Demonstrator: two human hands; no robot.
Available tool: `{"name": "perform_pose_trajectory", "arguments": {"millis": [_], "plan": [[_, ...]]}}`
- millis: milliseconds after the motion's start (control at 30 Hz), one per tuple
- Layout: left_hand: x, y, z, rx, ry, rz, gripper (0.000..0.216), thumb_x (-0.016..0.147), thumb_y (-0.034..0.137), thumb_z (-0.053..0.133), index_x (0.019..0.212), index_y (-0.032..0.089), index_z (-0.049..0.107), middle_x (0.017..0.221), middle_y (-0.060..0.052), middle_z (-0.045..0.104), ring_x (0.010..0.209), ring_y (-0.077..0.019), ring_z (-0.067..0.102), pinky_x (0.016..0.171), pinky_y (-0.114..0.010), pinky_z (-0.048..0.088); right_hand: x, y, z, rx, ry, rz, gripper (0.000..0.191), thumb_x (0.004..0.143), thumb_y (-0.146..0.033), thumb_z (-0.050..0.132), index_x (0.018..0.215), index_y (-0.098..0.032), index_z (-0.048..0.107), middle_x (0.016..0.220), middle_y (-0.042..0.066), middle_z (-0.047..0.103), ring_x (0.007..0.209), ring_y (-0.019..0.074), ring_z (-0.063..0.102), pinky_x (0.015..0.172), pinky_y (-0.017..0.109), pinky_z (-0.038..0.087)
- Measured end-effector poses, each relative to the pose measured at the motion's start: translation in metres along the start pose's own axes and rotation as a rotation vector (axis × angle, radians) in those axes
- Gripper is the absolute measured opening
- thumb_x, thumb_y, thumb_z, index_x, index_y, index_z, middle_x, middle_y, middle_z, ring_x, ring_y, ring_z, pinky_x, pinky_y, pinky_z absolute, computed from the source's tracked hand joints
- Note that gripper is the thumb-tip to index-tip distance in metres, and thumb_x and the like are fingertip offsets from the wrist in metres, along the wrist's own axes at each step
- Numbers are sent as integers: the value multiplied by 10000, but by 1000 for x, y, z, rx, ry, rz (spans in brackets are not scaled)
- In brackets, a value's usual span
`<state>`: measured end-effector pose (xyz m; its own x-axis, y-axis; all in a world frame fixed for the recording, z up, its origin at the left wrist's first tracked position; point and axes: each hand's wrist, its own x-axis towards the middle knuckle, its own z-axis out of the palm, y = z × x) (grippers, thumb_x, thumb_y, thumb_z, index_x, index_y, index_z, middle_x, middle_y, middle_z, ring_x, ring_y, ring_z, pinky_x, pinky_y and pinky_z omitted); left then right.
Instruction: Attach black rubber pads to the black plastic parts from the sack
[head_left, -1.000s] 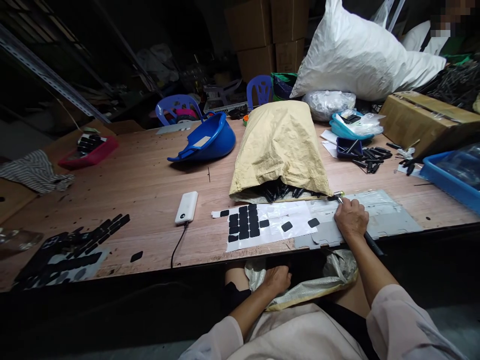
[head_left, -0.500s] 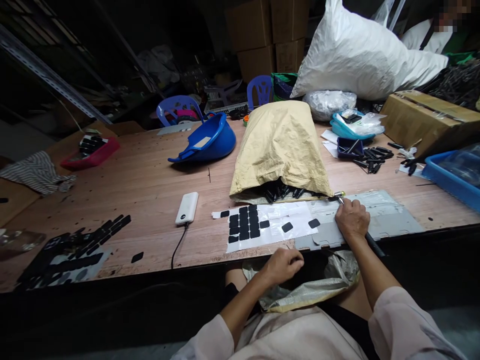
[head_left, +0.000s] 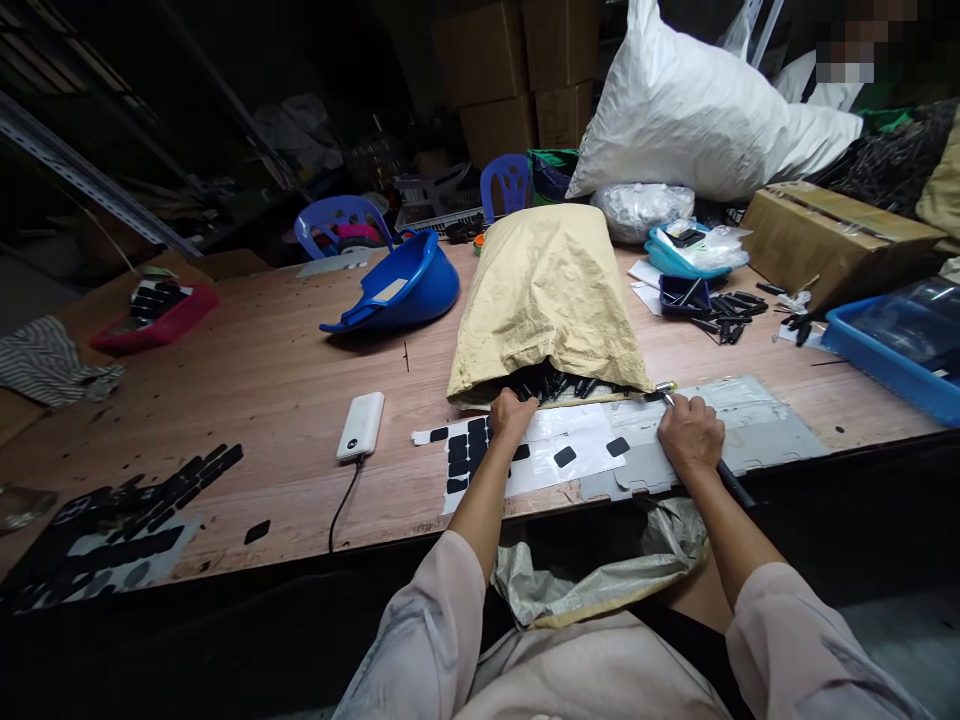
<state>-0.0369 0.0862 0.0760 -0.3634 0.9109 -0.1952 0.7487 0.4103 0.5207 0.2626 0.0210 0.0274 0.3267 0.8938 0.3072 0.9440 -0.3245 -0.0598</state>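
My left hand (head_left: 513, 412) is at the mouth of a yellow woven sack (head_left: 551, 290) lying on the table. Its fingertips are at the dark opening, beside loose black plastic parts (head_left: 556, 384), and I cannot see whether they grip one. My right hand (head_left: 691, 432) is closed around a small hammer with a black handle (head_left: 735, 484) and a metal, yellow-tipped head (head_left: 664, 388). The hammer rests over a grey board (head_left: 772, 425). Left of it lies a white sheet (head_left: 592, 465) with rounded black pads (head_left: 457, 448), partly covered by my left forearm.
A white power bank (head_left: 361, 425) with a cable lies left of the sheet. Behind it sits a blue scoop (head_left: 420, 285). To the right are a carton (head_left: 832, 235), a blue tray (head_left: 892, 375) and more black parts (head_left: 727, 312). An open sack (head_left: 600, 590) lies across my lap.
My left hand has moved from above my lap forward to the mouth of the yellow sack. My right hand still holds the hammer in place. The view has shifted slightly.
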Motion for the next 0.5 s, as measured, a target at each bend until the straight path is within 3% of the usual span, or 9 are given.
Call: {"name": "perform_pose_trajectory", "arguments": {"millis": [133, 300, 400, 500], "plan": [[-3, -5, -7, 77, -33, -26, 231, 893, 356, 730, 1050, 187, 726, 1191, -169, 798, 1127, -345, 745, 731, -329, 480, 0, 1, 3, -5, 18, 0, 375, 1048, -264, 436, 1258, -117, 709, 1093, 186, 660, 969, 280, 564, 746, 369, 298], [-24, -27, -9, 107, 50, 37, 139, 946, 300, 694, 1027, 196, 738, 1140, -136, 791, 1080, -317, 738, 745, -329, 479, 1, 1, 3, -10, 18, 0, 400, 1068, -272, 396, 1261, -121, 712, 1089, 185, 668, 962, 276, 573, 732, 366, 267], [-47, -39, 3, -15, 83, 244, 86, 937, 229, 703, 1015, 216, 738, 1070, -73, 765, 927, -236, 716, 734, -302, 482, 1, 1, 3, -12, 18, -1, 401, 1073, -277, 388, 1249, -121, 713, 1094, 195, 673, 968, 283, 573, 725, 370, 254], [-64, -38, 28, -180, -29, 511, 154, 898, 180, 752, 1045, 225, 750, 1046, -30, 729, 819, -168, 666, 756, -278, 500, 1, 1, 2, -8, 26, 0, 400, 1072, -274, 388, 1248, -119, 712, 1097, 200, 675, 974, 287, 573, 724, 373, 252]]}}
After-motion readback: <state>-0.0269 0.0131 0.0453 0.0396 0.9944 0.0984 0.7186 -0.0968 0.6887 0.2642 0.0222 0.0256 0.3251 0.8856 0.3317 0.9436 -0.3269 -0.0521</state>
